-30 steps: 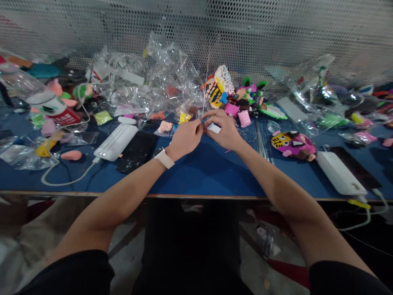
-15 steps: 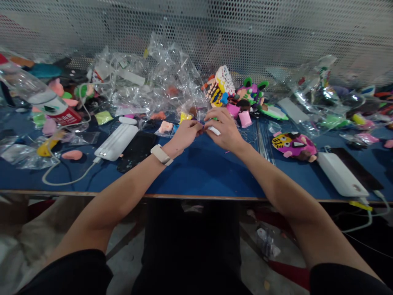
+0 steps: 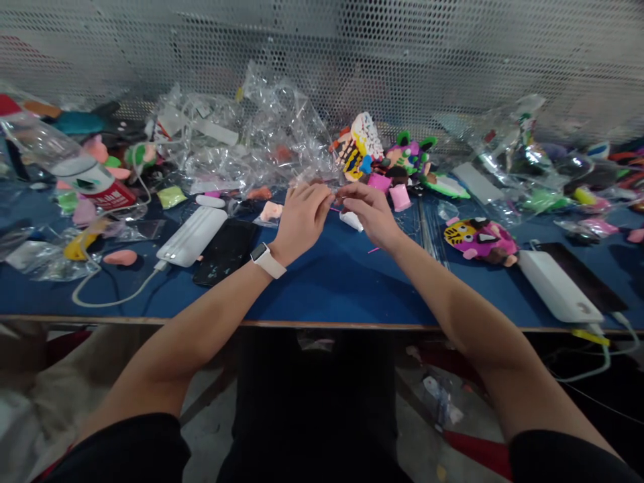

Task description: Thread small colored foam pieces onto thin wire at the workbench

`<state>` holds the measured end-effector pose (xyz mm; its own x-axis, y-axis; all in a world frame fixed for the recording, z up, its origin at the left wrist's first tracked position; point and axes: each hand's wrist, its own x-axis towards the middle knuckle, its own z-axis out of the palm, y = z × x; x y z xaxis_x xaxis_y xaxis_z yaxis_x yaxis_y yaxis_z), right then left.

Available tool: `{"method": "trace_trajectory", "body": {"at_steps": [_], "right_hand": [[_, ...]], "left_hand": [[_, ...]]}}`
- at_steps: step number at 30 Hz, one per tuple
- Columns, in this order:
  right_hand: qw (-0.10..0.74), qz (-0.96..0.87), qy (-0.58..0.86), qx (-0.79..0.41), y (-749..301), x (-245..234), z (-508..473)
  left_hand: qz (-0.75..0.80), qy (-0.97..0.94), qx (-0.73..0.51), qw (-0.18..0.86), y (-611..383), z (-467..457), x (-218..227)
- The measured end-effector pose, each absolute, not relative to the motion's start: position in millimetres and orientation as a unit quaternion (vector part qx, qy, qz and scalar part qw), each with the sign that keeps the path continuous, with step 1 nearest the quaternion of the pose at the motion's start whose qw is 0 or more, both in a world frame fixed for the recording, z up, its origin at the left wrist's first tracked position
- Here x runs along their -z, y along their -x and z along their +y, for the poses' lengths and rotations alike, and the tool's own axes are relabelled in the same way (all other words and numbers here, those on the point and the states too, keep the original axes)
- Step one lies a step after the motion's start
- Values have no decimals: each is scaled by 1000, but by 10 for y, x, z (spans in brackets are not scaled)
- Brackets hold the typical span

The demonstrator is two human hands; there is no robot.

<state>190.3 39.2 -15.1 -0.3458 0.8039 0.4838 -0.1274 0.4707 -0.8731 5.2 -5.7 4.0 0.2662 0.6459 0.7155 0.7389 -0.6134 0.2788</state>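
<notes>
My left hand (image 3: 304,218), a white watch on its wrist, is closed with thumb and fingers pinched together over the middle of the blue table. Facing it, my right hand (image 3: 369,211) has its fingertips bent in a pinch, almost meeting the left ones. Whatever sits between the fingertips is too small to make out. Just below the right fingers shows a white lump (image 3: 351,221). Behind the right hand are a pink clay block (image 3: 400,198) and colourful clay figures (image 3: 356,147). A piece of peach clay (image 3: 272,211) lies left of my left hand.
On the left are a white power bank (image 3: 192,236) with a cable, a black phone (image 3: 226,251) and a plastic bottle (image 3: 95,178). Clear plastic bags (image 3: 272,127) pile up against the perforated metal panel (image 3: 322,40). A purple-and-yellow clay figure (image 3: 480,239) and another power bank (image 3: 559,285) lie right.
My left hand has turned so its back and watch face show more, covering the yellow piece behind it. My right fingers have shifted slightly, and the white lump now appears lower, beneath them.
</notes>
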Motion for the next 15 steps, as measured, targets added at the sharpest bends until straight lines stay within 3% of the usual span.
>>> {"method": "trace_trajectory", "body": {"at_steps": [7,15], "right_hand": [[515,-629,226,-538,-1837,119,329],[539,-607,232,-536,-1784,148,309]], "left_hand": [[-426,795,422,90,-59,-94,-43],[-422,803,402,122,-84,-110,-34]]}}
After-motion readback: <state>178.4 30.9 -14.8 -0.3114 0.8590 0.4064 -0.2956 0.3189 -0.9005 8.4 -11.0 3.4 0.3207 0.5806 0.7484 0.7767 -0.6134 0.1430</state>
